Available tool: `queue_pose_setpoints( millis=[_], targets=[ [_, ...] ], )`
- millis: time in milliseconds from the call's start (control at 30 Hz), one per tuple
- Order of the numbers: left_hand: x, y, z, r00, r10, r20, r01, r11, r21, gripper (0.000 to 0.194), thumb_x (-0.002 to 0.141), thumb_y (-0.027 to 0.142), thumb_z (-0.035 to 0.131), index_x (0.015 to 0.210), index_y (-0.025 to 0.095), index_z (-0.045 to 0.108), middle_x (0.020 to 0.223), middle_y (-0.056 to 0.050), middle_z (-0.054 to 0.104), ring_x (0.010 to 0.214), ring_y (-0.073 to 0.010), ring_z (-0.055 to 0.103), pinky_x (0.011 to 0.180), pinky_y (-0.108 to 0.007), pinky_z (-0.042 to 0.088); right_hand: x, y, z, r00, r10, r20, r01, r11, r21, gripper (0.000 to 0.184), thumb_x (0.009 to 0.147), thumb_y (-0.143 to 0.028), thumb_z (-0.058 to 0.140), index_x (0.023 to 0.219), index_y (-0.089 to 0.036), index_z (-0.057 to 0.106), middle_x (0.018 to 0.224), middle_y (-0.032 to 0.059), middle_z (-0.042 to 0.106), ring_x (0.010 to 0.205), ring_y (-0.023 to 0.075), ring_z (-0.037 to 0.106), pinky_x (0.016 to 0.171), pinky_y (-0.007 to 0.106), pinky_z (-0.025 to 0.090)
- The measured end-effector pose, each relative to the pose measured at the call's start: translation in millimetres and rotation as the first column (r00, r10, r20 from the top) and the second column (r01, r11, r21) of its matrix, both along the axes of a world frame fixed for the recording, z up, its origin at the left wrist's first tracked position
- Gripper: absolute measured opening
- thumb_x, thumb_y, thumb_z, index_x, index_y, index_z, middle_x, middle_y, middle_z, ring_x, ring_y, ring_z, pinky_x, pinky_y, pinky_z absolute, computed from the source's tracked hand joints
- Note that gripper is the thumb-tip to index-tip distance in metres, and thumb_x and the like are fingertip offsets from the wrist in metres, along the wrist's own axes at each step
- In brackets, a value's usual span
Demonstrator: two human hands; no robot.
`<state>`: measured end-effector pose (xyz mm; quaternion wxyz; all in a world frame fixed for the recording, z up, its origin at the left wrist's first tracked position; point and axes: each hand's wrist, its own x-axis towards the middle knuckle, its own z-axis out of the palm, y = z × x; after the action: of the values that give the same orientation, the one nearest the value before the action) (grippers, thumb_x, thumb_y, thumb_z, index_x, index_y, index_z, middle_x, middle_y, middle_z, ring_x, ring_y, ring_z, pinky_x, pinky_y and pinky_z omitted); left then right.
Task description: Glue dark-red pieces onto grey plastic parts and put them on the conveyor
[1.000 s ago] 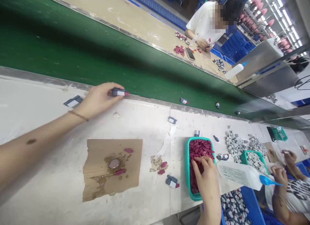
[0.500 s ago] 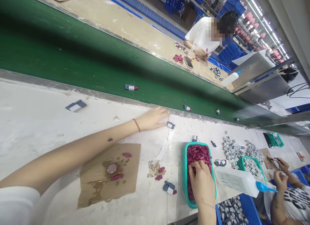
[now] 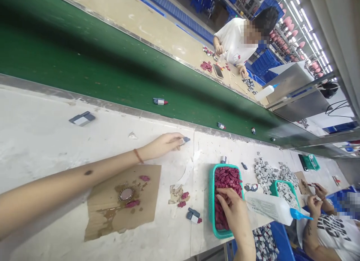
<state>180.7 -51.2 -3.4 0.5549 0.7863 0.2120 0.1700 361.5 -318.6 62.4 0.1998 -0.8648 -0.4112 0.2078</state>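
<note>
My left hand (image 3: 168, 143) is closed, pinching a blue-grey and white plastic piece (image 3: 185, 140) above the white table near the belt. My right hand (image 3: 234, 206) reaches into a teal basket (image 3: 211, 201) full of small dark red plastic pieces (image 3: 228, 178). Its thumb and forefinger are curled close together over the pieces; what lies between the tips cannot be made out. Left of the basket lies an assembled blue-grey, white and red piece (image 3: 194, 215). A brown cardboard sheet (image 3: 149, 206) carries wet stains, a round metal-rimmed cap (image 3: 125, 194) and red pieces (image 3: 132, 203).
A green conveyor belt (image 3: 118, 77) carries several assembled pieces. A white bottle with blue nozzle (image 3: 270, 207) lies right of the basket, near heaped grey-white pieces (image 3: 264, 171) and a blue bin (image 3: 282, 242). One co-worker (image 3: 236, 39) sits across the belt, another (image 3: 323, 223) at the right.
My left hand has picked up the blue-grey and white piece from the table and drawn back left with it. My right hand has shifted slightly within the basket, its fingers raised a little.
</note>
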Motion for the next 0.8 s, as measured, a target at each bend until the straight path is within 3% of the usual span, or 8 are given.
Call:
queue_pose_setpoints(
  millis=[67,167,267,367,533,633,700,800],
  targets=[
    [-22.5,-1.9,8.0,0.997,0.071,-0.01,-0.071,0.962,-0.263,0.04,0.093,0.045,0.037,0.101,0.014,0.062,0.092,-0.011,0.071,0.083,-0.0233,0.071,0.077,-0.035,0.058,3.0,-0.3,-1.4,0.986,-0.157,-0.051,0.16,0.985,0.061,0.032,0.08,-0.047,0.059,0.09,-0.02,0.072,0.084,0.0094,0.075,0.073,0.0257,0.067,0.069,0.037,0.052],
    [-54.5,-8.2,22.8,0.983,0.164,-0.084,-0.182,0.787,-0.589,0.043,0.077,0.058,0.062,0.091,0.018,0.066,0.097,-0.009,0.073,0.089,-0.0265,0.07,0.084,-0.035,0.057,-0.5,5.2,-2.9,0.933,-0.307,-0.189,0.346,0.91,0.228,0.039,0.076,-0.054,0.064,0.088,-0.018,0.073,0.077,0.009,0.074,0.064,0.022,0.064,0.061,0.033,0.05],
    [-79.8,-16.8,31.7,0.963,0.23,-0.144,-0.269,0.733,-0.625,0.046,0.066,0.06,0.073,0.088,0.02,0.071,0.097,-0.008,0.074,0.092,-0.0278,0.069,0.08,-0.032,0.056,-15.7,19.8,-4.8,0.874,-0.308,-0.376,0.448,0.812,0.375,0.037,0.075,-0.053,0.067,0.084,-0.018,0.073,0.076,0.0075,0.073,0.055,0.0163,0.056,0.053,0.029,0.047],
    [-99.5,-25.9,30.2,0.925,0.33,-0.188,-0.372,0.687,-0.624,0.042,0.063,0.058,0.078,0.082,0.021,0.072,0.087,-0.007,0.074,0.084,-0.0274,0.068,0.065,-0.028,0.055,-40.0,40.8,-7.9,0.836,-0.246,-0.49,0.475,0.771,0.423,0.033,0.074,-0.05,0.07,0.081,-0.018,0.075,0.085,0.0072,0.072,0.053,0.0119,0.052,0.05,0.026,0.045],
    [-126.5,-37.7,23.3,0.917,0.382,-0.111,-0.355,0.659,-0.663,0.034,0.071,0.053,0.075,0.077,0.02,0.071,0.079,-0.007,0.072,0.075,-0.0245,0.066,0.061,-0.027,0.052,-86.2,80.3,-18.0,0.698,-0.044,-0.714,0.368,0.878,0.306,0.035,0.074,-0.053,0.072,0.077,-0.018,0.076,0.053,-0.0008,0.06,0.042,0.0102,0.048,0.04,0.022,0.039],
    [-137.9,-42.0,22.2,0.887,0.452,-0.095,-0.392,0.627,-0.674,0.032,0.069,0.049,0.078,0.08,0.019,0.072,0.085,-0.008,0.073,0.078,-0.0248,0.066,0.066,-0.029,0.053,-110.9,100.9,-28.6,0.619,0.052,-0.784,0.267,0.924,0.272,0.029,0.072,-0.047,0.076,0.079,-0.019,0.077,0.059,0.0005,0.066,0.049,0.0127,0.058,0.049,0.024,0.049],
    [-142.6,-44.2,20.0,0.862,0.499,-0.093,-0.422,0.603,-0.676,0.029,0.069,0.044,0.079,0.082,0.019,0.072,0.082,-0.007,0.072,0.076,-0.0228,0.065,0.066,-0.029,0.052,-124.7,110.6,-37.2,0.614,0.111,-0.782,0.19,0.94,0.283,0.021,0.071,-0.04,0.078,0.08,-0.02,0.077,0.065,0.0019,0.07,0.057,0.0151,0.064,0.058,0.027,0.054],
    [-146.2,-46.9,13.0,0.847,0.528,-0.065,-0.408,0.566,-0.717,0.029,0.068,0.039,0.081,0.085,0.018,0.068,0.076,-0.004,0.069,0.073,-0.02,0.064,0.066,-0.029,0.052,-140.7,117.7,-49.5,0.691,0.221,-0.688,0.043,0.938,0.345,0.011,0.074,-0.031,0.076,0.081,-0.023,0.078,0.078,0.0043,0.074,0.068,0.0181,0.069,0.063,0.029,0.057]
  ],
)
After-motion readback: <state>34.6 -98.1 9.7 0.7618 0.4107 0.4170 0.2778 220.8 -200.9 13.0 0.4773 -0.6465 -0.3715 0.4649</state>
